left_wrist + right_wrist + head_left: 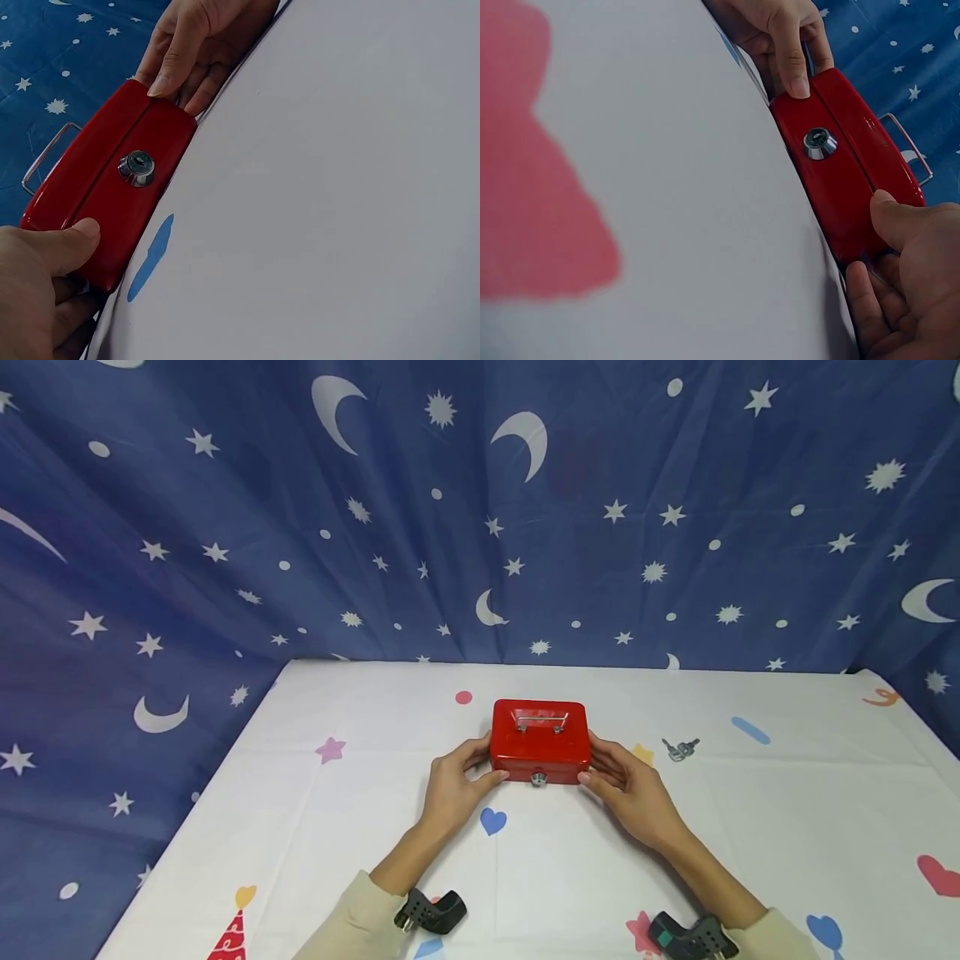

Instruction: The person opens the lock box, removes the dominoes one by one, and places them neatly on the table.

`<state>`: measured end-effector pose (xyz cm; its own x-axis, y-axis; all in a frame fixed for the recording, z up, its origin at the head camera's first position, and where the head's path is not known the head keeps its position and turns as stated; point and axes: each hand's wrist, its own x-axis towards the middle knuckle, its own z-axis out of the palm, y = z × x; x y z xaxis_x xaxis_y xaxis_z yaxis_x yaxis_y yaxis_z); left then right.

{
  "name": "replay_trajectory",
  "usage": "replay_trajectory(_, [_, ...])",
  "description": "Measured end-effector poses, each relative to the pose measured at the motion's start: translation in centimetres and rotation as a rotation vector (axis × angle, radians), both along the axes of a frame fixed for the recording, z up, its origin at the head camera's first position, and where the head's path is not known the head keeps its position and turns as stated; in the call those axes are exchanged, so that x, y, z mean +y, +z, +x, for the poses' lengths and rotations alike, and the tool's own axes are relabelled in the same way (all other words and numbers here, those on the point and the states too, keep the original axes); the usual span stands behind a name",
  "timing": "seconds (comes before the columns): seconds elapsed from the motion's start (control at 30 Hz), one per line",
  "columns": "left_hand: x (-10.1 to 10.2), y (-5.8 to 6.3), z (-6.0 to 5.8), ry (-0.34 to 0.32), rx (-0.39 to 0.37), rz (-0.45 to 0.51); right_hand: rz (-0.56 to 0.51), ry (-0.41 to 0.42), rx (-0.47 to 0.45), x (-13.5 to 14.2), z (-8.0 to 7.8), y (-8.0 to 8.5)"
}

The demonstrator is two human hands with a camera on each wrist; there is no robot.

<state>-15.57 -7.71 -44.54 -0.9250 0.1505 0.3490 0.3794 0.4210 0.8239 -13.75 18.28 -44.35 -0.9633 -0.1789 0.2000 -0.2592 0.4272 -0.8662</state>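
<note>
The red cash box [540, 748] sits just below and right of centre in the head view, on the white tablecloth [570, 877]. Its long axis runs left to right across the frame, and its lock [538, 779] faces you, toward the bottom edge. In the left wrist view that axis slants from lower left to upper right; in the right wrist view, from upper left to lower right.

The box is glossy red with rounded corners and its lid down, a thin seam dividing lid from body. The lock is a round silver cylinder with a keyhole, and a thin wire handle [542, 719] is fixed to the lid.

Your left hand [452, 783] grips the left end, thumb on the front corner, fingers along the side. Your right hand [633, 789] grips the right end the same way. Keys [681, 749] lie right of your right hand.
</note>
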Motion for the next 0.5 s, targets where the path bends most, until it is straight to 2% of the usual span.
replay_trajectory(0.5, [-0.28,-0.03,0.67,0.006,-0.058,0.033,0.010,-0.006,-0.031,0.08,0.57,-0.01])
